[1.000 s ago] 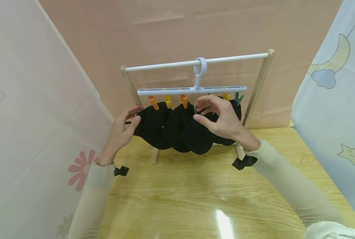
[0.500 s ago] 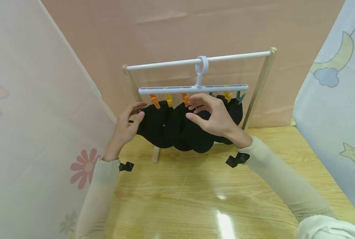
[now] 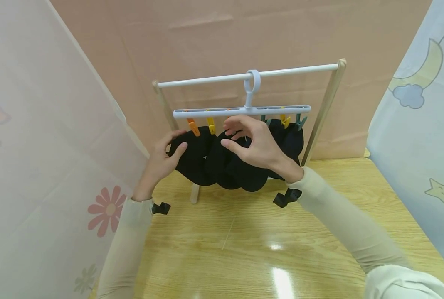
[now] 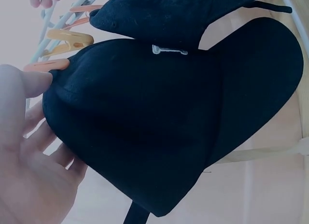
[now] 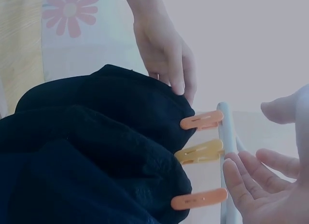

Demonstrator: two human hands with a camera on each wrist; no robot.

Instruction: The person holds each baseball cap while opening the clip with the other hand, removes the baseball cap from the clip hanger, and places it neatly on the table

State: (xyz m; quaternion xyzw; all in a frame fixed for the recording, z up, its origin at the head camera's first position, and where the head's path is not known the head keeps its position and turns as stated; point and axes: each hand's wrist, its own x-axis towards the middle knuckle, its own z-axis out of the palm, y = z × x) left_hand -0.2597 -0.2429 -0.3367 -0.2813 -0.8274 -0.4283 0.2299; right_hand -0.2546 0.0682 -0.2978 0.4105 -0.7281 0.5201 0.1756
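Observation:
Several black caps hang from a pale blue hanger [image 3: 214, 112] by small clothespins. At the leftmost black cap [image 4: 135, 108] is my left hand [image 3: 164, 160], its thumb tip at the cap's edge beside an orange clothespin [image 4: 48, 65] and its fingers reaching behind that edge. A small white mark shows on this cap. My right hand [image 3: 257, 143] is in front of the middle caps with thumb and fingers apart, nothing between them. Its fingertips are near the hanger bar in the right wrist view, close to a yellow clothespin [image 5: 200, 152] and another orange clothespin [image 5: 199, 200].
The hanger's ring hooks over the white rod [image 3: 207, 79] of a stand with wooden posts [image 3: 324, 108]. More clothespins, yellow [image 3: 285, 120] and teal [image 3: 300, 122], are toward the right. Below is a wood-grain table [image 3: 244, 232]; printed cloth walls [image 3: 38, 145] enclose the sides.
My right hand has moved left along the caps, from right of the third clothespin to in front of it. My left hand has shifted right, farther over the leftmost cap.

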